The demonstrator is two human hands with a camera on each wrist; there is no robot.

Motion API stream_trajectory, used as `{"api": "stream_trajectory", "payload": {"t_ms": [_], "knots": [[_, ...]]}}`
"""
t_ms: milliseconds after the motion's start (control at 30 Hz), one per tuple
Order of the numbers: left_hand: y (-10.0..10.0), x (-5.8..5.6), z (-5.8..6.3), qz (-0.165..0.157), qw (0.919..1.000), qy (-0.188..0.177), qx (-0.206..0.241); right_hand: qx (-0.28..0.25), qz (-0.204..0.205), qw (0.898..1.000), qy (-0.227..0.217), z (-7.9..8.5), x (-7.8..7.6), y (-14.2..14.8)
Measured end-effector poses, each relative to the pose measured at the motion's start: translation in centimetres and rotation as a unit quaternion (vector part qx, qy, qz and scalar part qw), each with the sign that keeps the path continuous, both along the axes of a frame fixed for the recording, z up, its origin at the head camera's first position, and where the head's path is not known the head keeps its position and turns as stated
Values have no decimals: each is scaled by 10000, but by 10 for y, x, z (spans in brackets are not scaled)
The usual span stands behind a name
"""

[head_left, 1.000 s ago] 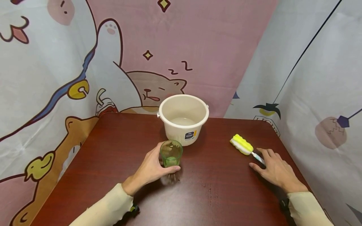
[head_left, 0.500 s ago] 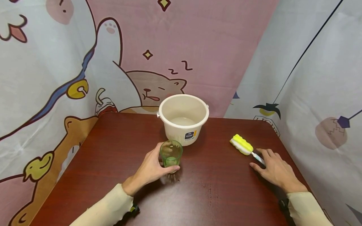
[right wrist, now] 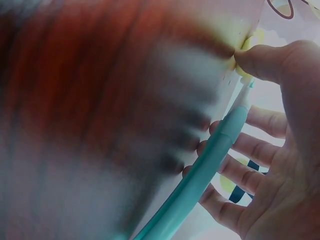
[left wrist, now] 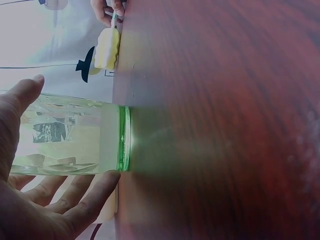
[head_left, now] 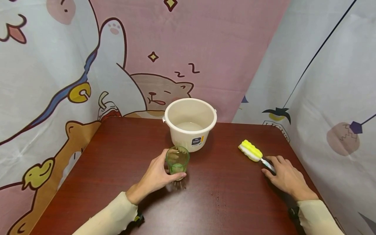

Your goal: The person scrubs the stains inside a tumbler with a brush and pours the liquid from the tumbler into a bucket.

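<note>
Plainly see-through, a green-tinted glass (head_left: 178, 160), upright

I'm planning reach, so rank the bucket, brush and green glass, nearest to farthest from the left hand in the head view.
1. Green glass: the left hand is around it.
2. Bucket: just beyond the glass.
3. Brush: at right, by the right hand.

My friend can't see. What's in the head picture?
A left hand curves around a clear green tumbler by a round cream plastic bucket on a glossy brown table. The right hand covers one end of a yellow and white sponge brush.
</note>
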State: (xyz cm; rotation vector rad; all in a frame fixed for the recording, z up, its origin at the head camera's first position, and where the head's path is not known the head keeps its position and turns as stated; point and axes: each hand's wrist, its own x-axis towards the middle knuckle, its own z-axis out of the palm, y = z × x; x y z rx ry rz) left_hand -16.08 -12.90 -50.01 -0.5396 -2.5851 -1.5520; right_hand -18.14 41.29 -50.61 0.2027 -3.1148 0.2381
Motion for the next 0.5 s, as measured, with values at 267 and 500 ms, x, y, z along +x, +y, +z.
{"api": "stream_trajectory", "payload": {"t_ms": [267, 500], "knots": [[0, 0, 0, 14, 10000, 35, -28, -32, -14, 10000, 22, -1, 1, 0], [1, 1, 0, 5, 10000, 2, 0, -47, -12, 10000, 40, -1, 0, -1]]}}
